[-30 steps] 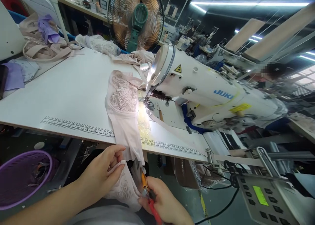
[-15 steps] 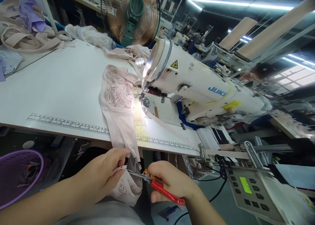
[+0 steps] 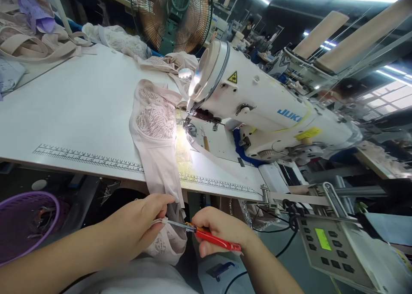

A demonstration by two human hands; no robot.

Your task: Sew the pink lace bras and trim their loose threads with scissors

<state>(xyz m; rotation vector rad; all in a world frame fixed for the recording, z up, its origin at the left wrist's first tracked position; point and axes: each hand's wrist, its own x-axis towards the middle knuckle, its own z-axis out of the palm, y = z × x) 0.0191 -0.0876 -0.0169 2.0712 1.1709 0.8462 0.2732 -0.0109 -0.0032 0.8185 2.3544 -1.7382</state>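
A pale pink lace bra (image 3: 156,120) lies partly on the white sewing table and hangs over its front edge. My left hand (image 3: 138,229) is closed, pinching a narrow light edge of the hanging part between thumb and fingers. Red-handled scissors (image 3: 214,239) are gripped in my right hand (image 3: 222,229), just right of my left. Their blades point left and look nearly together, the tips touching the pinched edge. Below both hands hangs a lower lace section (image 3: 165,244) of the bra near my lap.
A white JUKI sewing machine (image 3: 254,92) stands at the right, its lamp lit. A control panel (image 3: 331,247) is below it. The purple basket (image 3: 56,212) sits lower left. Behind are a fan (image 3: 178,2) and piled straps (image 3: 41,47).
The scissors' handles have come together and the blades have narrowed at the pinched edge. My left hand keeps its pinch. The whole view has shifted slightly.
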